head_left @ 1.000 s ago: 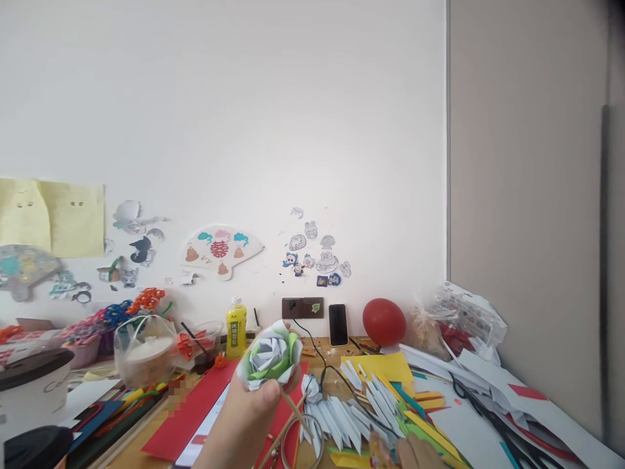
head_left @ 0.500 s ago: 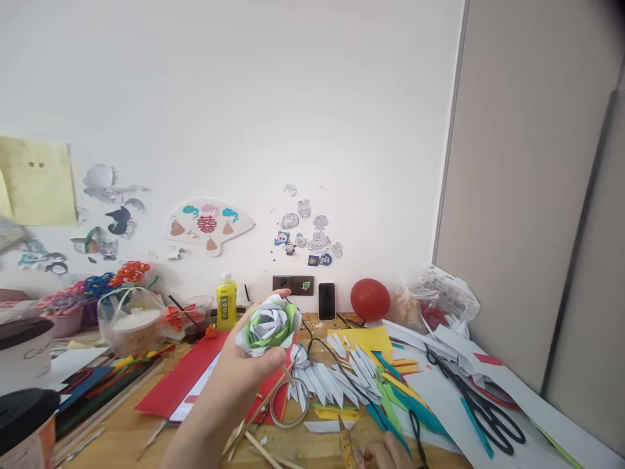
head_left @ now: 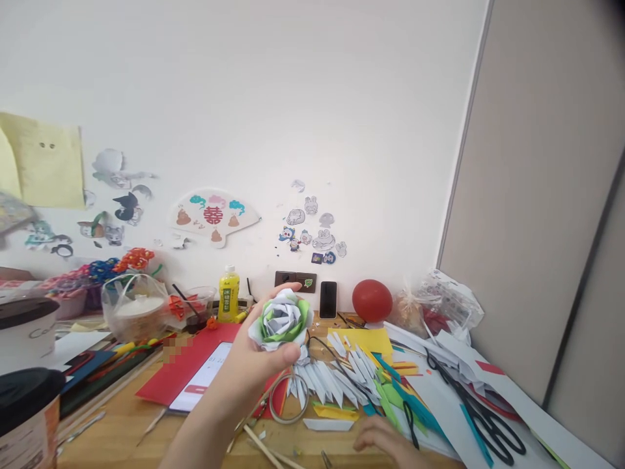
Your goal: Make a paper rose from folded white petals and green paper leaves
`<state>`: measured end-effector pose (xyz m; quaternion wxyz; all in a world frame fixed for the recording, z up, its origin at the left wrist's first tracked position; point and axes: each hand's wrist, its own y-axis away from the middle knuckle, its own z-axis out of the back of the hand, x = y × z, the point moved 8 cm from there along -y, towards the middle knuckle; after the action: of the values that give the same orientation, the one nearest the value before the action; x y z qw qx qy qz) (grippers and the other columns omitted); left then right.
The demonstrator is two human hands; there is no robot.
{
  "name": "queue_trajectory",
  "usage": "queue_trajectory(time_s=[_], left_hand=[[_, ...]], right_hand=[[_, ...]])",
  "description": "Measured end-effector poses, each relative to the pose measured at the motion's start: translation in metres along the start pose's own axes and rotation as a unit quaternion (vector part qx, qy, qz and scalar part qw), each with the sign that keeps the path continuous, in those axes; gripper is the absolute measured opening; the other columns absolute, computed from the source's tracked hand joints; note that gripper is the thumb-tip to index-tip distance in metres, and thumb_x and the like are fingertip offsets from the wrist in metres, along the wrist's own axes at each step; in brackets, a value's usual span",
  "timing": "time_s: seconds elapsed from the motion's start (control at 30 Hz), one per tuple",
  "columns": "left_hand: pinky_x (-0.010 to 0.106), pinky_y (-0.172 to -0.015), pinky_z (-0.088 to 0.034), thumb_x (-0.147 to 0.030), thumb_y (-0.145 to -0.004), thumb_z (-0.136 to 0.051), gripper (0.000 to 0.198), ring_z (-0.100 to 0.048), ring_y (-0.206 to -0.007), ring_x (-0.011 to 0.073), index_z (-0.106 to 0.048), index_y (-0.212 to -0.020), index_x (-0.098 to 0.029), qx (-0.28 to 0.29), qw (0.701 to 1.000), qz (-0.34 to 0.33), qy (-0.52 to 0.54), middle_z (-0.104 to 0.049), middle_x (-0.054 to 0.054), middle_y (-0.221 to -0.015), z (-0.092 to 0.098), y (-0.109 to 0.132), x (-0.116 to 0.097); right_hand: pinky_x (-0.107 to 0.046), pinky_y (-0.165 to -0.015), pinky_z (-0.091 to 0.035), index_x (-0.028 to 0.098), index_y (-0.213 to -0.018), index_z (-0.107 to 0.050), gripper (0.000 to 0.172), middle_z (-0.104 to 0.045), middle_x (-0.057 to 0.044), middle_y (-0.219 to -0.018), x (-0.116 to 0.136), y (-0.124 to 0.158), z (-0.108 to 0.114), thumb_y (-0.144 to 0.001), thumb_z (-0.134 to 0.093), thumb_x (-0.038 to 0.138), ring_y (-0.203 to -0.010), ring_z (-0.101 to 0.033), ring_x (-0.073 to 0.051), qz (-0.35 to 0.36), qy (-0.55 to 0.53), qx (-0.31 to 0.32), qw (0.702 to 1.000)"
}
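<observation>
My left hand (head_left: 251, 374) is raised over the desk, its fingers closed round a folded paper flower (head_left: 282, 320) in white with green outer petals. My right hand (head_left: 385, 440) lies low near the desk's front edge, fingers stretched flat on the wood and holding nothing. It rests just in front of a spread of folded white paper petals (head_left: 325, 384) and green, blue and yellow paper strips (head_left: 390, 391). A tape ring (head_left: 288, 398) lies under the flower.
Black scissors (head_left: 481, 413) lie on white sheets at the right. A tablet on red paper (head_left: 202, 378), wooden sticks (head_left: 261, 446), a yellow bottle (head_left: 228, 294), a phone (head_left: 328, 299), a red ball (head_left: 372, 300), a bagged bowl (head_left: 134, 316) and dark-lidded cups (head_left: 27, 404) crowd the desk.
The view has tipped down and swung left. My left hand has kept the flower up. My right hand, earlier at the bottom edge on a small colourful thing, now lies flat with nothing in it.
</observation>
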<state>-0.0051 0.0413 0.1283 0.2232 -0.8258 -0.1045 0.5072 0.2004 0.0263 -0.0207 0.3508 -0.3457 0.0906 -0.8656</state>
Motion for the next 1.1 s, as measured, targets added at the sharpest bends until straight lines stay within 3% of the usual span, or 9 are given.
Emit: queue_trajectory(time_s=[0.1,0.23,0.33,0.47,0.6,0.7,0.83,1.0,1.1], left_hand=[[0.021,-0.068,-0.044,-0.039,-0.042,-0.089,0.072,-0.057,-0.077,0.0151,-0.064,-0.108,-0.027,0.019,1.000,-0.020,0.005,-0.065,0.002,-0.090,-0.005,0.001,0.002],[0.019,-0.063,-0.043,-0.041,-0.043,-0.088,0.069,-0.057,-0.074,0.0135,-0.062,-0.107,-0.029,0.043,0.998,-0.055,-0.012,-0.063,0.000,-0.091,-0.014,0.004,0.003],[0.018,-0.059,-0.042,-0.041,-0.045,-0.088,0.067,-0.056,-0.068,0.0123,-0.061,-0.106,-0.030,0.046,0.996,-0.073,-0.028,-0.064,-0.001,-0.088,-0.019,0.007,0.004],[0.021,-0.064,-0.044,-0.042,-0.042,-0.088,0.067,-0.058,-0.073,0.0157,-0.061,-0.102,-0.029,0.031,0.995,-0.091,-0.036,-0.064,0.001,-0.090,-0.023,0.010,0.009],[0.021,-0.060,-0.043,-0.048,-0.041,-0.086,0.066,-0.055,-0.069,0.0148,-0.061,-0.099,-0.030,0.027,0.995,-0.094,-0.016,-0.063,-0.001,-0.085,-0.024,0.011,0.013],[0.022,-0.059,-0.044,-0.047,-0.043,-0.086,0.064,-0.055,-0.071,0.0162,-0.061,-0.098,-0.029,0.009,0.995,-0.094,-0.005,-0.062,0.000,-0.087,-0.023,0.010,0.013],[0.021,-0.054,-0.043,-0.044,-0.041,-0.088,0.064,-0.055,-0.063,0.0134,-0.061,-0.097,-0.027,0.028,0.996,-0.083,0.000,-0.062,0.000,-0.082,-0.030,0.011,0.014],[0.021,-0.054,-0.045,-0.044,-0.040,-0.088,0.066,-0.055,-0.059,0.0130,-0.061,-0.098,-0.027,0.036,0.999,-0.030,0.009,-0.061,-0.001,-0.073,-0.037,0.015,0.023],[0.022,-0.050,-0.044,-0.045,-0.042,-0.087,0.066,-0.054,-0.054,0.0127,-0.060,-0.099,-0.027,0.046,0.999,-0.006,0.008,-0.059,-0.002,-0.065,-0.040,0.018,0.028]], right_hand=[[-0.031,-0.077,-0.048,0.022,-0.087,-0.064,0.019,-0.064,-0.007,-0.088,0.021,-0.023,0.030,-0.086,-0.049,0.033,-0.086,-0.062,-0.021,0.020,-0.014,-0.099,0.995],[-0.025,-0.055,-0.038,0.021,-0.075,-0.052,0.028,-0.049,0.002,-0.061,0.036,-0.048,0.071,-0.093,-0.035,0.033,-0.057,-0.048,-0.014,-0.037,-0.048,-0.249,0.967],[-0.024,-0.053,-0.034,0.022,-0.071,-0.043,0.032,-0.040,0.005,-0.060,0.051,-0.059,0.087,-0.096,-0.029,0.037,-0.054,-0.041,-0.013,-0.031,-0.144,-0.311,0.939],[-0.026,-0.066,-0.038,0.021,-0.081,-0.051,0.032,-0.051,0.000,-0.074,0.085,-0.069,0.084,-0.097,-0.030,0.040,-0.071,-0.050,-0.015,0.043,-0.178,-0.305,0.935],[-0.026,-0.059,-0.034,0.021,-0.067,-0.046,0.039,-0.046,0.002,-0.064,0.102,-0.068,0.079,-0.096,-0.033,0.043,-0.061,-0.046,-0.013,0.076,-0.176,-0.320,0.928],[-0.024,-0.059,-0.034,0.021,-0.070,-0.050,0.040,-0.049,0.001,-0.067,0.106,-0.072,0.073,-0.090,-0.042,0.054,-0.063,-0.047,-0.013,0.082,-0.200,-0.296,0.930],[-0.025,-0.062,-0.037,0.022,-0.085,-0.055,0.051,-0.053,0.000,-0.075,0.110,-0.081,0.060,-0.080,-0.042,0.071,-0.066,-0.047,-0.015,0.077,-0.249,-0.226,0.939],[-0.024,-0.057,-0.032,0.020,-0.066,-0.043,0.048,-0.042,0.003,-0.062,0.106,-0.081,0.057,-0.084,-0.041,0.065,-0.058,-0.038,-0.012,0.035,-0.307,-0.232,0.922],[-0.022,-0.053,-0.029,0.020,-0.062,-0.041,0.047,-0.040,0.004,-0.055,0.102,-0.085,0.049,-0.083,-0.050,0.061,-0.053,-0.037,-0.010,0.022,-0.405,-0.202,0.892]])
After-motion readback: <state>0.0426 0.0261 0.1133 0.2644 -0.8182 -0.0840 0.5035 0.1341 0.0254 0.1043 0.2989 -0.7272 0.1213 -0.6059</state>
